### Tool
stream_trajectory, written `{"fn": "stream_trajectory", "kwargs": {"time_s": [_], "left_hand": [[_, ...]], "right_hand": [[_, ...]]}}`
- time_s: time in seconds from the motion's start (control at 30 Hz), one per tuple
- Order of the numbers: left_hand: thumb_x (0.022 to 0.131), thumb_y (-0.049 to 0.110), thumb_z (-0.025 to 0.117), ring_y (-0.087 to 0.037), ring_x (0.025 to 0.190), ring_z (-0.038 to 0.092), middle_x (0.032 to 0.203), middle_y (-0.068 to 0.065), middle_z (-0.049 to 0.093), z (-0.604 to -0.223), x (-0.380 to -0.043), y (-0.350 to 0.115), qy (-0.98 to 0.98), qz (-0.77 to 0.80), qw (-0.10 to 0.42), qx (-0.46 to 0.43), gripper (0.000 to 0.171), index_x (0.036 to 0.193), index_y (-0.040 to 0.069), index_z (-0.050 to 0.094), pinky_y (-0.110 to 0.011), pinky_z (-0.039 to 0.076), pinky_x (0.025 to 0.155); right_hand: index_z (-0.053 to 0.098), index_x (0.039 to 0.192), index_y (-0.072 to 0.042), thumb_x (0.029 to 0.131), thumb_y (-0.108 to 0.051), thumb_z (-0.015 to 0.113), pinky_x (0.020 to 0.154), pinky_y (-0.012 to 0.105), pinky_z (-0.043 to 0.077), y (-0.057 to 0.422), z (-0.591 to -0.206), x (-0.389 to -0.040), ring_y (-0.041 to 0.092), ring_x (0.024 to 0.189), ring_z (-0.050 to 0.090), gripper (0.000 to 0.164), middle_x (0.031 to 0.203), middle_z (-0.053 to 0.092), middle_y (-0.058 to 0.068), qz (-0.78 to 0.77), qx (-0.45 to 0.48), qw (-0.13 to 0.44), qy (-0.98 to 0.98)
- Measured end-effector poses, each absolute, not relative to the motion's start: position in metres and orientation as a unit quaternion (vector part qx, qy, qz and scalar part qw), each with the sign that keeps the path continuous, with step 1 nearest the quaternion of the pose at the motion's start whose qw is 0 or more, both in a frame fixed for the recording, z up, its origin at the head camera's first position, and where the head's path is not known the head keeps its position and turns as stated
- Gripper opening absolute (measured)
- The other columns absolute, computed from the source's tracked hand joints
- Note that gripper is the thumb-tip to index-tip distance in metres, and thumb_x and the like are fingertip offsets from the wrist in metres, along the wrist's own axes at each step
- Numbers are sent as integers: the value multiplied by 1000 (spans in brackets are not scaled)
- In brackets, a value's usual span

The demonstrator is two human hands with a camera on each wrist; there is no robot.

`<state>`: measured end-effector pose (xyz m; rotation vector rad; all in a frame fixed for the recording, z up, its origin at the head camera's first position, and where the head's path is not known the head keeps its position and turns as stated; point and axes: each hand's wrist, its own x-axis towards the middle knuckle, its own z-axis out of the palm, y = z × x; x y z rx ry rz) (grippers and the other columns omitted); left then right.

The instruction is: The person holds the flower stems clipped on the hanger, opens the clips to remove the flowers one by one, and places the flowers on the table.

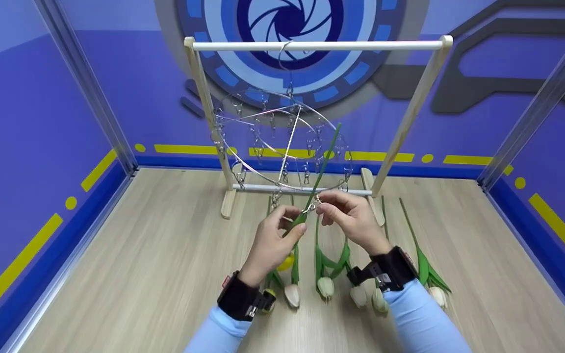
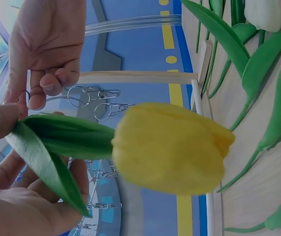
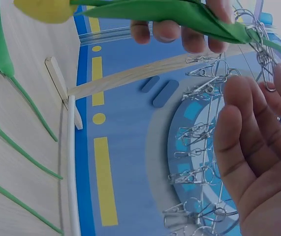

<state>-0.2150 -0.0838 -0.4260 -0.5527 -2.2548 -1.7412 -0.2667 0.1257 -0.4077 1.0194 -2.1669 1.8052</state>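
A yellow tulip (image 2: 170,147) with green leaves is in my left hand (image 1: 270,245), pinched at its leaves and stem between thumb and fingers. Its bloom points down toward me, and the stem slants up past the hanger. With thumb and fingertips my right hand (image 1: 353,220) pinches a small metal clip (image 3: 263,56) right at the stem. Whether the clip's jaws have closed round the stem I cannot tell. This clip belongs to a round wire hanger (image 1: 290,138), which is tilted and carries several other clips.
The hanger hooks over the white top bar (image 1: 361,45) of a wooden stand (image 1: 410,117). Several tulips lie on the wooden table (image 1: 140,269), among them a white tulip (image 1: 325,288) below my hands and another white tulip (image 1: 438,296) by my right sleeve. Blue walls (image 1: 27,147) enclose the table.
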Motion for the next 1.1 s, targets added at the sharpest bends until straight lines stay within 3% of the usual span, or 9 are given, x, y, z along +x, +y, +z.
{"fn": "stream_trajectory", "kwargs": {"time_s": [0.3,0.5,0.67,0.9,1.1], "left_hand": [[96,12,74,-23,90,66,101,-6,71,-431,-217,-81,-777,-566,202,-188,12,105,5,73,-33,55,80],[94,6,75,-25,85,65,96,-5,71,-434,-218,-80,-769,-576,207,-185,9,102,5,73,-31,53,77],[95,10,75,-26,85,66,97,-6,72,-434,-218,-80,-768,-581,202,-181,11,104,4,73,-27,53,74],[93,10,76,-22,86,68,97,-6,73,-433,-217,-79,-780,-562,212,-177,12,103,4,74,-34,56,79],[92,8,76,-20,87,69,95,-6,74,-433,-218,-79,-787,-542,230,-184,9,100,4,74,-33,56,81]], "right_hand": [[68,120,10,101,3,61,66,24,56,127,-408,-266,11,71,67,22,92,72,21,577,341,81,-738],[65,124,13,101,5,59,68,24,57,129,-409,-266,8,74,67,25,95,72,26,571,350,66,-739],[65,124,12,101,2,60,68,24,57,129,-409,-265,9,74,67,25,96,72,25,572,340,59,-744],[66,120,13,100,5,61,65,23,56,129,-410,-267,9,72,67,22,93,72,25,578,346,74,-735],[69,117,12,99,5,63,65,23,56,130,-411,-268,9,70,67,21,91,72,22,580,346,95,-732]]}}
